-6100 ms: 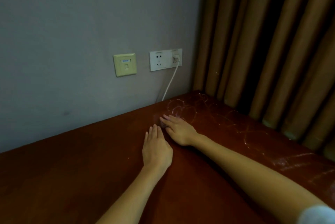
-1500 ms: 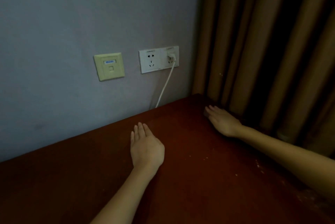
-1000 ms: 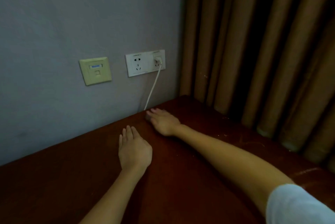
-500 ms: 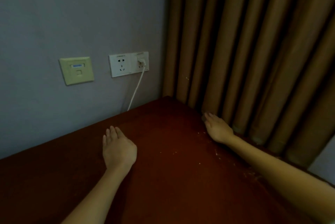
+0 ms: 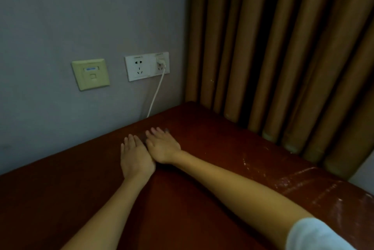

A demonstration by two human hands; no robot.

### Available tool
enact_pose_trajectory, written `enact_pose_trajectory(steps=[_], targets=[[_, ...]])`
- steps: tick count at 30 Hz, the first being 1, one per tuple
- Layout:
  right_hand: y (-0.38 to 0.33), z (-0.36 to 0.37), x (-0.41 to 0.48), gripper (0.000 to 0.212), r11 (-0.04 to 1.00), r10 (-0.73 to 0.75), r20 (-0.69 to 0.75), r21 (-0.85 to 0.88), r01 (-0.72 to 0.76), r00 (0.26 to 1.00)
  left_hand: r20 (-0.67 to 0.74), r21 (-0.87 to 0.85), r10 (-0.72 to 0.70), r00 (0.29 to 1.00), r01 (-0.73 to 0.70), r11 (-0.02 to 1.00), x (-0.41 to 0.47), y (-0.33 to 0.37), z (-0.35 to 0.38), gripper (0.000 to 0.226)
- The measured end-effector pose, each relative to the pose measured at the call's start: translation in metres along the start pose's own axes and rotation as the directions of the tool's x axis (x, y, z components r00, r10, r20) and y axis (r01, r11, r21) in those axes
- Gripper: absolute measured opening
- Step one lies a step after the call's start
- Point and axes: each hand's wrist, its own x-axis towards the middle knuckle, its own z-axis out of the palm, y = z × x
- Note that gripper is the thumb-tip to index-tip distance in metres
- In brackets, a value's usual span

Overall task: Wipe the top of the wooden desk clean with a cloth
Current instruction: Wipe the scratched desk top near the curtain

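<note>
The dark red wooden desk [image 5: 202, 199] fills the lower half of the view. My right hand [image 5: 163, 146] lies flat on it near the wall, fingers spread. It presses down a dark cloth [image 5: 144, 138] that shows only as a thin dark edge past the fingertips. My left hand [image 5: 135, 157] rests palm down just left of it, with the two hands touching side by side. Nothing is in the left hand.
A grey wall with a beige data plate [image 5: 91, 73] and a white double socket [image 5: 146, 66] stands behind the desk. A white cable [image 5: 155, 93] drops behind the desk's back edge. Brown curtains [image 5: 283, 57] hang along the desk's right side. Shiny streaks [image 5: 253, 160] mark the desk's right part.
My right hand has swept left from the curtain side of the desk back beside my left hand. The view has shifted slightly right; the left hand stays flat in place.
</note>
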Motion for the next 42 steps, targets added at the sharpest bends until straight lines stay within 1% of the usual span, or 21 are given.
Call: enact_pose_trajectory(steps=[3,8,11,13,15,16,18,19,21,22,23,25,27,28,31,33,34,36,38,40,42], targets=[[-0.006,0.0,-0.025,0.05,0.994,-0.066,0.025,0.085,0.064,0.998,0.001,-0.024,0.042,0.999,-0.042,0.999,-0.002,-0.003,-0.002,0.057],[0.017,-0.005,-0.088,0.049,0.982,-0.189,-0.012,0.017,0.189,0.982,-0.011,-0.086,0.05,0.999,-0.051,0.995,-0.008,-0.003,-0.003,0.055],[0.059,-0.014,-0.116,0.049,0.981,-0.192,-0.043,-0.024,0.191,0.98,-0.029,-0.093,0.047,0.998,-0.049,0.994,-0.008,-0.004,-0.002,0.055],[0.098,-0.023,-0.119,0.049,0.994,-0.104,-0.071,-0.052,0.1,0.992,-0.031,-0.1,0.046,0.998,-0.049,0.994,-0.009,-0.004,-0.001,0.054],[0.144,-0.035,-0.11,0.049,0.997,0.059,-0.066,-0.045,-0.062,0.996,-0.032,-0.092,0.048,0.998,-0.051,0.994,-0.009,-0.004,0.0,0.054],[0.169,-0.04,-0.104,0.049,0.987,0.153,-0.067,-0.035,-0.156,0.986,-0.035,-0.09,0.047,0.998,-0.05,0.995,-0.009,-0.004,0.0,0.054],[0.209,-0.046,-0.093,0.051,0.941,0.337,-0.102,-0.008,-0.34,0.936,-0.035,-0.09,0.037,0.999,-0.04,0.995,-0.009,-0.004,0.001,0.053],[0.219,-0.047,-0.087,0.052,0.901,0.43,-0.126,0.003,-0.433,0.894,-0.032,-0.093,0.034,0.999,-0.037,0.995,-0.008,-0.004,0.001,0.054],[0.221,-0.048,-0.077,0.048,0.795,0.595,-0.173,-0.013,-0.606,0.785,-0.031,-0.096,0.036,0.999,-0.039,0.995,-0.008,-0.004,0.001,0.054],[0.213,-0.049,-0.073,0.046,0.749,0.646,-0.175,-0.045,-0.661,0.743,-0.031,-0.098,0.036,0.999,-0.039,0.994,-0.009,-0.003,0.001,0.054],[0.204,-0.05,-0.071,0.045,0.722,0.67,-0.172,-0.077,-0.688,0.722,-0.03,-0.101,0.033,0.999,-0.036,0.994,-0.011,-0.002,0.0,0.054],[0.186,-0.048,-0.068,0.05,0.711,0.67,-0.199,-0.104,-0.695,0.715,-0.033,-0.107,0.032,0.999,-0.035,0.994,-0.015,-0.001,-0.001,0.054],[0.169,-0.041,-0.061,0.053,0.754,0.626,-0.245,-0.052,-0.655,0.74,-0.035,-0.104,0.041,0.999,-0.045,0.994,-0.02,-0.001,-0.001,0.055],[0.155,-0.037,-0.058,0.053,0.794,0.577,-0.256,-0.045,-0.606,0.775,-0.034,-0.102,0.049,0.998,-0.052,0.993,-0.023,0.0,-0.002,0.055],[0.096,-0.022,-0.056,0.053,0.925,0.339,-0.234,-0.093,-0.368,0.911,-0.011,-0.099,0.064,0.998,-0.065,0.993,-0.036,0.002,-0.005,0.056],[0.056,-0.011,-0.061,0.053,0.976,0.181,-0.16,-0.089,-0.197,0.97,-0.011,-0.093,0.069,0.998,-0.07,0.993,-0.041,0.001,-0.006,0.055],[0.039,-0.007,-0.069,0.054,0.989,0.12,-0.117,-0.074,-0.129,0.986,-0.012,-0.089,0.075,0.997,-0.075,0.993,-0.043,0.001,-0.007,0.055],[0.014,0.002,-0.092,0.054,0.999,0.002,-0.067,-0.045,-0.005,0.998,0.001,-0.089,0.084,0.996,-0.084,0.992,-0.047,-0.001,-0.008,0.055],[0.005,0.007,-0.126,0.053,0.993,-0.115,-0.058,-0.034,0.114,0.992,0.015,-0.092,0.086,0.996,-0.084,0.992,-0.049,-0.002,-0.009,0.055],[0.015,0.007,-0.16,0.052,0.979,-0.205,-0.078,-0.013,0.205,0.976,0.011,-0.087,0.096,0.995,-0.095,0.992,-0.049,-0.003,-0.01,0.054],[0.043,0.0,-0.185,0.05,0.97,-0.244,-0.098,-0.016,0.244,0.965,0.008,-0.086,0.105,0.994,-0.104,0.991,-0.049,-0.002,-0.009,0.053]])
